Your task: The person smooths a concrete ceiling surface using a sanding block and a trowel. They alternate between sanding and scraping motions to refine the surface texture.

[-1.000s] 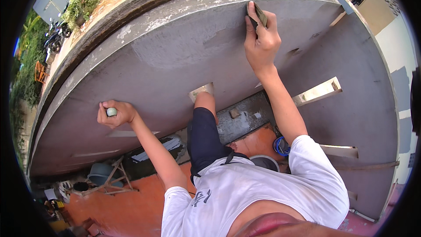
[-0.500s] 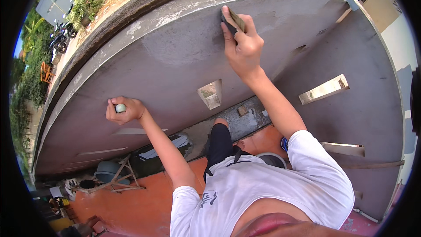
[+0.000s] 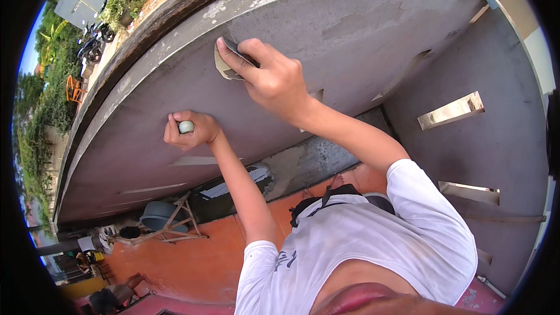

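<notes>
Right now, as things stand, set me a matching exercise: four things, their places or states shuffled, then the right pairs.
Things
1. Right hand
2. Left hand
3. Orange chair
4. Basin

Places or states
A. Beyond the wall
B. Closed around a pale, round-ended object
C. Beside a wooden stand
D. Gripping a bent sheet

Pairs: 1-D, 2-B, 3-A, 4-C

White short-sleeved shirt, dark print on the left chest, black cloth at the waist.
</notes>
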The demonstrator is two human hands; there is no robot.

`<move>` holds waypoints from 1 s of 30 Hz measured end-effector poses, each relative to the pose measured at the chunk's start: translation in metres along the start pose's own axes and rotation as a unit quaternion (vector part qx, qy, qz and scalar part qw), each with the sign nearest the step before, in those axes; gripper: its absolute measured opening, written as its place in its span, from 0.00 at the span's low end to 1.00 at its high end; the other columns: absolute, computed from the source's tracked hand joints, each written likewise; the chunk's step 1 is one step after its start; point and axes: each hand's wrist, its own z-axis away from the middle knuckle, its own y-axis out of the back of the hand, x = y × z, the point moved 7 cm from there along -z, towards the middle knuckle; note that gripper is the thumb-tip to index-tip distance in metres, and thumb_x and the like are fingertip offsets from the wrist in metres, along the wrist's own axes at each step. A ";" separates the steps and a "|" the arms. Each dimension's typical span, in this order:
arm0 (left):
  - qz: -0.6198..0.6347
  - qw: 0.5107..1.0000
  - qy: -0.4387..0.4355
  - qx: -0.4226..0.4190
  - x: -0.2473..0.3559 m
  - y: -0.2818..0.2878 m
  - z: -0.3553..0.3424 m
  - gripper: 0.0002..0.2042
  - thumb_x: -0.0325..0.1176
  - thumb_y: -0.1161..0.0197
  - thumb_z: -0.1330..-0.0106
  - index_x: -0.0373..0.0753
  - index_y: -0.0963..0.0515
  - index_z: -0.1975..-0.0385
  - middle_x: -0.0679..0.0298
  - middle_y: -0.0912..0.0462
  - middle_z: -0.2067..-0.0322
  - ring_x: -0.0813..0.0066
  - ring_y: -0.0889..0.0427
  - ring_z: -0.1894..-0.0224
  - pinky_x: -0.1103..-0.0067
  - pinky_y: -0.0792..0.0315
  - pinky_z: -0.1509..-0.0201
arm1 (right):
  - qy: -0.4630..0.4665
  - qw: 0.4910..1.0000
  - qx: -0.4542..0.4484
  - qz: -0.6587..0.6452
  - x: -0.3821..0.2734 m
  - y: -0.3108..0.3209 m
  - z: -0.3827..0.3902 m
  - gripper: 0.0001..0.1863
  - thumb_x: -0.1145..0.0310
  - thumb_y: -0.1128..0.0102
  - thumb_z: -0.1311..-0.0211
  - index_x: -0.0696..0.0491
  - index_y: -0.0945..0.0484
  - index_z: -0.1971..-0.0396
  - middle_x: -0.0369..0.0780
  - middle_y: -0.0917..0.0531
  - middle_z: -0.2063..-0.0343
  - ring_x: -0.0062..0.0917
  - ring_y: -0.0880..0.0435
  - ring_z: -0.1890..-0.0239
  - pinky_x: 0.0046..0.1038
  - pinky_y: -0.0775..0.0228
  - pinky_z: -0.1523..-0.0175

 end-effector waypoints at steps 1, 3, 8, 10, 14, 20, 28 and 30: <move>-0.002 1.000 -0.008 -0.005 0.001 0.001 -0.001 0.04 0.27 0.36 0.32 0.36 0.23 0.61 0.61 0.22 0.68 0.65 0.21 0.70 0.70 0.27 0.68 | 0.018 1.000 -0.024 0.003 -0.009 -0.009 0.002 0.35 0.79 0.32 0.54 0.44 0.16 0.40 0.33 0.23 0.65 0.24 0.21 0.73 0.29 0.26 0.76; -0.004 1.000 -0.006 -0.014 -0.001 0.002 -0.004 0.04 0.26 0.36 0.32 0.36 0.22 0.61 0.61 0.22 0.68 0.66 0.21 0.69 0.70 0.27 0.68 | 0.016 0.999 0.021 0.025 0.006 0.010 -0.005 0.30 0.79 0.31 0.50 0.46 0.15 0.43 0.33 0.22 0.68 0.22 0.21 0.76 0.27 0.27 0.77; 0.015 0.999 0.033 -0.029 -0.004 0.000 0.005 0.04 0.26 0.35 0.32 0.36 0.22 0.62 0.61 0.23 0.67 0.66 0.21 0.67 0.70 0.25 0.66 | 0.001 0.979 0.181 0.092 0.071 0.070 -0.020 0.13 0.76 0.33 0.36 0.52 0.13 0.52 0.38 0.17 0.65 0.26 0.19 0.75 0.27 0.27 0.70; 0.007 0.999 0.030 -0.026 -0.008 0.001 0.006 0.04 0.27 0.35 0.32 0.37 0.22 0.62 0.61 0.22 0.67 0.67 0.20 0.68 0.71 0.25 0.68 | -0.038 0.978 0.178 0.098 0.050 0.073 -0.037 0.11 0.76 0.36 0.33 0.59 0.15 0.52 0.45 0.16 0.59 0.35 0.17 0.62 0.31 0.26 0.55; 0.012 0.999 0.022 -0.029 -0.005 0.000 0.004 0.04 0.27 0.34 0.33 0.38 0.22 0.62 0.62 0.23 0.68 0.69 0.20 0.69 0.73 0.24 0.71 | -0.020 0.971 0.207 0.117 0.023 0.052 -0.046 0.13 0.76 0.34 0.35 0.54 0.13 0.51 0.42 0.15 0.64 0.31 0.17 0.70 0.30 0.24 0.65; 0.024 0.999 0.027 -0.033 -0.004 0.003 0.003 0.04 0.26 0.33 0.33 0.38 0.21 0.62 0.63 0.23 0.68 0.70 0.20 0.69 0.74 0.24 0.72 | 0.013 0.986 0.098 0.133 0.011 0.013 0.019 0.23 0.79 0.29 0.42 0.46 0.14 0.45 0.36 0.18 0.67 0.25 0.20 0.78 0.28 0.27 0.75; 0.174 0.955 0.087 -0.222 -0.001 0.027 -0.005 0.09 0.15 0.35 0.36 0.39 0.19 0.64 0.66 0.25 0.68 0.71 0.22 0.70 0.74 0.26 0.72 | 0.011 0.981 0.152 0.123 0.008 0.022 -0.022 0.20 0.76 0.30 0.39 0.51 0.15 0.46 0.36 0.18 0.68 0.24 0.25 0.82 0.28 0.32 0.78; 0.285 0.902 0.049 -0.319 0.003 0.072 0.026 0.13 0.11 0.36 0.39 0.42 0.18 0.66 0.66 0.25 0.68 0.70 0.22 0.71 0.73 0.28 0.72 | 0.015 0.979 0.146 0.138 0.022 0.023 0.012 0.18 0.75 0.30 0.38 0.52 0.13 0.47 0.36 0.19 0.70 0.23 0.26 0.82 0.27 0.32 0.78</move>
